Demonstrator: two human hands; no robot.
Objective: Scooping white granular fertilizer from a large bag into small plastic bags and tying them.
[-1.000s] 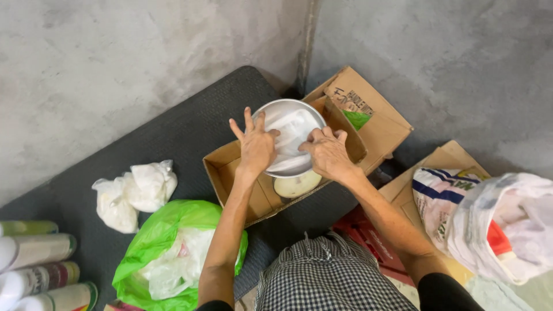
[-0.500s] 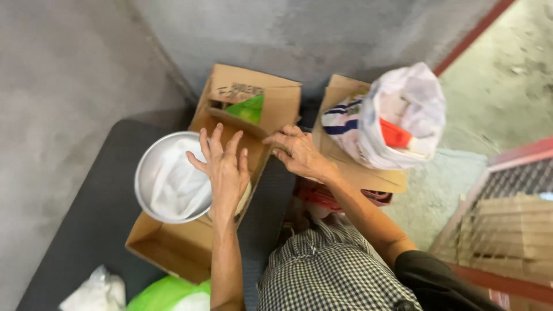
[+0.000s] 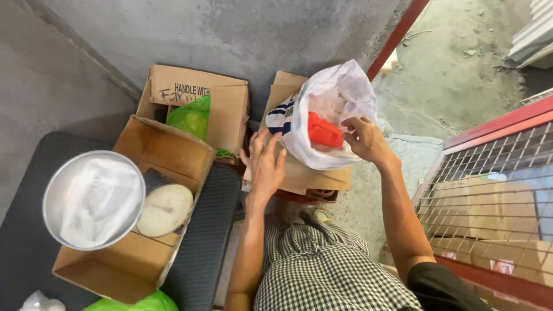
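Shifted from the metal bowl toward the white plastic bag on the right-hand carton: left hand open-fingered beside it, right hand pinching its rim; bag best steadied with both hands before the red item is drawn out.

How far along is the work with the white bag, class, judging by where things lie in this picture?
Done: the metal bowl sits on the open cardboard box, no hand on it. In hand: the right hand grips the white bag beside a red item; the left hand reaches toward it, open. Left: the red item is not yet out.
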